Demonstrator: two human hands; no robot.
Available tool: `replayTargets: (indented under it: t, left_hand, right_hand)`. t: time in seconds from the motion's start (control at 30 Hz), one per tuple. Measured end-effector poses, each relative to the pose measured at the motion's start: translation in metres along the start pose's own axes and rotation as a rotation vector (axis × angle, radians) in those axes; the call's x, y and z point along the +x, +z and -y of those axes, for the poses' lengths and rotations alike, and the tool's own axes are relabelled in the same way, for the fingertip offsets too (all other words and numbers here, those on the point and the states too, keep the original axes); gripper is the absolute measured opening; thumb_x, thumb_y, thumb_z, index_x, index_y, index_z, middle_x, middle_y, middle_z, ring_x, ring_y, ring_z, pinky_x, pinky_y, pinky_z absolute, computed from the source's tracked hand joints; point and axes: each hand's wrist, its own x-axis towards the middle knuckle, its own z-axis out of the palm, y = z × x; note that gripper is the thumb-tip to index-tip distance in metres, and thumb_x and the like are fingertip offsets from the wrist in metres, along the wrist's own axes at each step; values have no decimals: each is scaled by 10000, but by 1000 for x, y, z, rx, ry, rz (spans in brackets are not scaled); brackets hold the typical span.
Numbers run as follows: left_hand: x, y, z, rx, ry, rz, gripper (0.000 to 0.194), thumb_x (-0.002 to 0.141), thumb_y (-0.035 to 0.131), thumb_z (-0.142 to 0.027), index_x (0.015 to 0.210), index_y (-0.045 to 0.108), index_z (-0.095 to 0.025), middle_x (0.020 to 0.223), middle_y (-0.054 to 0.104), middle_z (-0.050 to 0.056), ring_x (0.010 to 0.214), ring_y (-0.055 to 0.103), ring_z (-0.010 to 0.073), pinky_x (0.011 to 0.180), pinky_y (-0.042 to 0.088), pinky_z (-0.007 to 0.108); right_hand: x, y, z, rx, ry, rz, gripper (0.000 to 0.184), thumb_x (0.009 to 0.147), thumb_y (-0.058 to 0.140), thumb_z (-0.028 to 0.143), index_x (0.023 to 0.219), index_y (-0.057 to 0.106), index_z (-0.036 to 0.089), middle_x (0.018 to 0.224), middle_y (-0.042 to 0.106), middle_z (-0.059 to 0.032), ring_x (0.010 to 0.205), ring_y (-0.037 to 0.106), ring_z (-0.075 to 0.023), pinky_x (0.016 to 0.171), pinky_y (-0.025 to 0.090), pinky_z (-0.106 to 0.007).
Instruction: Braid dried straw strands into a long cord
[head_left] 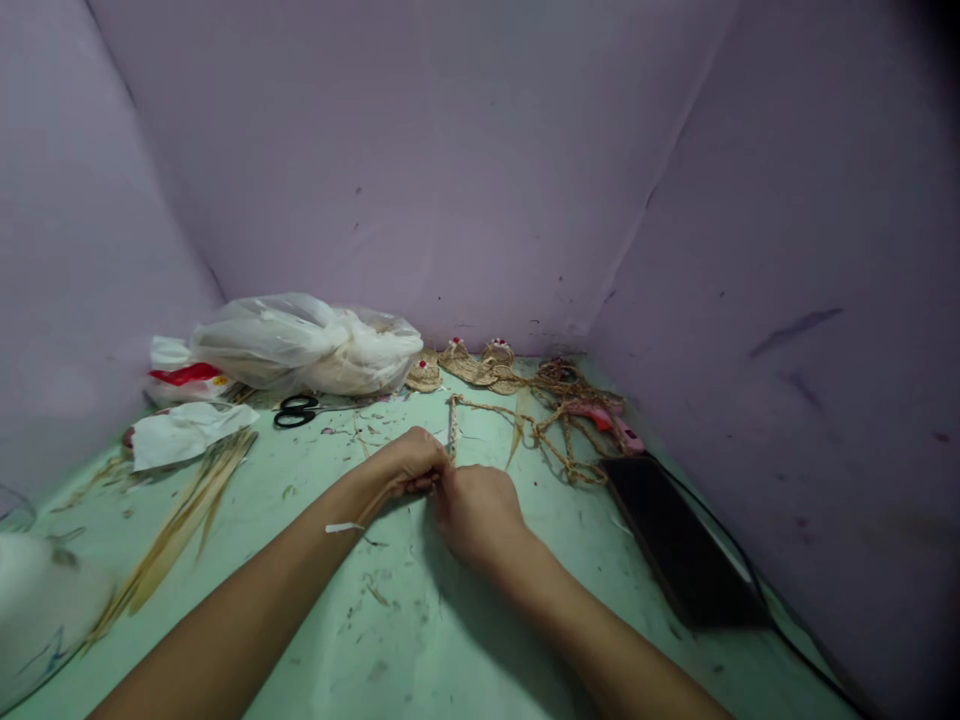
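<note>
Two bare forearms [247, 610] reach over a mint-green, scrap-flecked surface [360, 650]. Left grip [420, 463] and right grip [481, 512] meet, fingers curled narrow around the near end of a thin, pale braided fibre cord [453, 425]; the fingertips are mostly hidden. The cord runs straight away from them, its far end meeting a twisted brown rope [564, 384] that trails right into a tangle. Black-handled scissors [316, 408] and long, dry tan strips [176, 525] lie to the left, a flat black rectangular slab [682, 540] to the right. Behind sits a bulging white plastic bag [300, 345].
</note>
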Motion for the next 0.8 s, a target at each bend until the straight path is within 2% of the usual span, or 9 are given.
replayTargets:
  t: [0.1, 0.17, 0.2, 0.27, 0.37, 0.43, 0.57, 0.67, 0.8]
  left_hand:
    - [-1, -4, -3, -22, 18, 33, 119, 496, 548, -202, 455, 461, -133, 329, 370, -53, 262, 232, 27, 293, 97, 183]
    - [-2, -6, -4, -60, 28, 60, 121, 492, 556, -214, 470, 469, -133, 348, 385, -53, 265, 240, 27, 288, 96, 182]
    - [-1, -7, -5, -70, 29, 72, 128, 488, 564, -220, 475, 471, -134, 354, 388, -53, 265, 244, 28, 286, 97, 181]
    - [-1, -9, -4, -70, 38, 90, 134, 483, 572, -227, 482, 478, -132, 360, 389, -53, 265, 247, 28, 286, 97, 181]
    - [2, -10, -1, -65, 56, 91, 102, 490, 552, -214, 500, 499, -127, 371, 399, -48, 268, 253, 27, 296, 95, 180]
    - [3, -11, 1, -55, 49, 85, 83, 497, 538, -202, 518, 518, -124, 374, 403, -45, 270, 259, 31, 300, 100, 182]
    - [3, -11, 1, 13, 37, 82, 58, 498, 514, -184, 503, 525, -127, 356, 393, -42, 267, 257, 42, 300, 126, 191]
    - [-2, -11, -5, 158, 27, 35, 68, 505, 512, -182, 464, 519, -127, 334, 392, -32, 267, 265, 51, 312, 168, 200]
    - [-11, -14, -14, 396, 11, -94, 113, 516, 549, -199, 435, 527, -123, 303, 364, -26, 287, 288, 65, 344, 204, 209]
  right_hand:
    - [11, -12, -24, 207, 51, -68, 252, 736, 475, 321, 699, 660, 154, 675, 662, -90, 616, 575, -161, 532, 347, -230]
    - [22, -13, -40, 429, 159, -168, 296, 771, 416, 313, 684, 642, 143, 654, 648, -71, 569, 551, -132, 518, 347, -220]
    - [27, -11, -46, 555, 210, -171, 281, 763, 422, 300, 681, 633, 134, 639, 639, -63, 550, 542, -122, 511, 352, -213]
    - [35, -3, -49, 815, 292, -99, 225, 734, 450, 270, 669, 606, 121, 598, 613, -42, 497, 513, -102, 481, 351, -200]
    - [38, 9, -41, 1108, 325, 110, 156, 693, 465, 211, 600, 555, 123, 504, 557, -11, 414, 453, -79, 429, 328, -190]
    - [38, 13, -35, 1156, 325, 187, 140, 663, 467, 175, 544, 525, 131, 414, 484, 19, 353, 381, -63, 385, 277, -187]
    - [39, 17, -33, 1045, 305, 143, 136, 596, 492, 160, 464, 507, 133, 328, 334, 67, 322, 225, -35, 357, 133, -203]
    - [39, 20, -36, 1044, 283, 133, 139, 567, 500, 169, 433, 478, 139, 329, 306, 73, 338, 201, -32, 370, 110, -213]
    - [38, 24, -37, 1123, 268, 123, 143, 547, 498, 174, 418, 444, 147, 330, 294, 78, 347, 196, -34, 379, 107, -216]
